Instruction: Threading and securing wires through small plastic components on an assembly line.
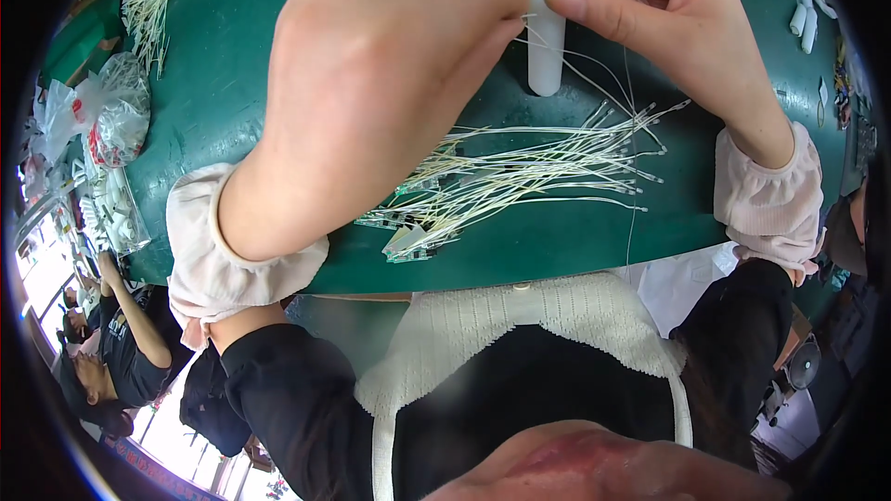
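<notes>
A white plastic cylinder (546, 65) stands upright on the green table, with a small metallic bit and pale thin wires at its top. My left hand (371, 65) is closed just left of it, its back hiding most of the fingers; wire ends poke out beside its fingertips. The thumb of my right hand (664, 14) presses the cylinder's upper side, its other fingers curled behind, with a thin wire looping near them. Below, a loose bundle of pale wires (548, 167) lies across the table, small green circuit boards (413, 243) at its left end.
Another wire bundle (162, 0) lies at the far left, near clear plastic bags (119, 111) of parts. Several white tubes (800, 9) are at the far right. The green table's near edge (501, 284) runs before my apron. Other people (121, 343) sit at lower left.
</notes>
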`<state>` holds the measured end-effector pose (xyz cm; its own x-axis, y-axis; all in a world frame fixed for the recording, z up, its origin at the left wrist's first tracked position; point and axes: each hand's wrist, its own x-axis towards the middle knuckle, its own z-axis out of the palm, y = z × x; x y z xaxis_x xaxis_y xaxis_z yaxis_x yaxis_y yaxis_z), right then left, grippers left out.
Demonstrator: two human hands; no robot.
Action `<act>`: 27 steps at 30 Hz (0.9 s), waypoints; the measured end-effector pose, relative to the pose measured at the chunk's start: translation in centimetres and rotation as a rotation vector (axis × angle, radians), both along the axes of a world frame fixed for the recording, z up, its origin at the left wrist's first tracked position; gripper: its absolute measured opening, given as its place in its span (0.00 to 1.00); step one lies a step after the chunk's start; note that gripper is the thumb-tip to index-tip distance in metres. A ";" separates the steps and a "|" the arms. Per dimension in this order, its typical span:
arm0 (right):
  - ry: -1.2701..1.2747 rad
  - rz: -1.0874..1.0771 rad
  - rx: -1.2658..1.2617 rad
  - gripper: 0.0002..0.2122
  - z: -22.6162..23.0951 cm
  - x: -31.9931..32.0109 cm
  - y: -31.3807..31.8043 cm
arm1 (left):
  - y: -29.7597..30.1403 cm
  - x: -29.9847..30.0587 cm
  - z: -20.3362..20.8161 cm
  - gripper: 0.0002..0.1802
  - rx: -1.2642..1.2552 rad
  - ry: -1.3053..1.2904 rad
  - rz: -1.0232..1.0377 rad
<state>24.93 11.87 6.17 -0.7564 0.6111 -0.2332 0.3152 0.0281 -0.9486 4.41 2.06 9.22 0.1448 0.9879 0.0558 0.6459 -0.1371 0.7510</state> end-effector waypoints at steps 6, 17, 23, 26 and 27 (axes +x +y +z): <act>-0.016 0.029 -0.017 0.14 0.2 1.2 0.7 | 1.3 -0.7 -4.4 0.06 -0.252 -0.615 0.095; -0.017 0.065 -0.270 0.18 1.2 1.0 0.6 | 1.6 -1.6 -6.1 0.03 -0.788 -1.220 0.066; -0.076 0.074 -0.169 0.18 1.2 0.6 0.2 | 1.8 -1.8 -6.3 0.01 -0.807 -1.260 0.038; -0.038 0.104 -0.100 0.21 0.7 0.9 0.2 | 3.1 -1.8 -7.9 0.02 -0.803 -1.276 0.050; -0.027 0.077 -0.113 0.19 1.0 0.3 -0.1 | 4.5 -2.1 -10.1 0.02 -0.398 -1.287 -0.393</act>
<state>25.28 11.76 7.21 -0.7924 0.5203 -0.3184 0.3420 -0.0532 -0.9382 2.27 6.59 -0.93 0.4739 0.8761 0.0889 -0.5461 0.2132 0.8101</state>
